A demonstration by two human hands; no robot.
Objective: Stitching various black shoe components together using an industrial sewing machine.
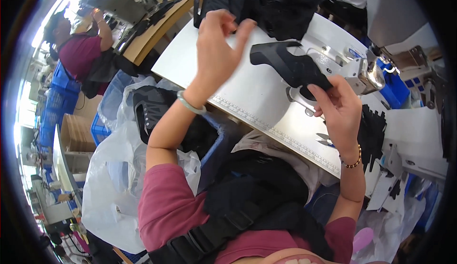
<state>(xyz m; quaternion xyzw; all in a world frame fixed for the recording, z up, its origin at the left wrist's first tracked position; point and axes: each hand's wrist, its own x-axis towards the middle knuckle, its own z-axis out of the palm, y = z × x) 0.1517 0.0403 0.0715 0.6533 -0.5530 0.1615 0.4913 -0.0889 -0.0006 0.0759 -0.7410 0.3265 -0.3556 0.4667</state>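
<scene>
My right hand (339, 107) grips the near end of a black shaped fabric piece (285, 61) that lies on the white sewing table (247, 87), close to the sewing machine's needle area (369, 71). My left hand (220, 49) is raised above the table with its fingers loosely curled and nothing in them, just in front of a heap of black fabric pieces (259, 2). A pale bangle sits on my left wrist, a bead bracelet on my right. A ruler strip runs along the table's near edge.
A clear plastic bag (119, 178) with black pieces sits over blue crates at my left. More black cut pieces (371, 133) lie at the right. Another person (78, 49) works at a wooden table far left. Dark cloth covers my lap.
</scene>
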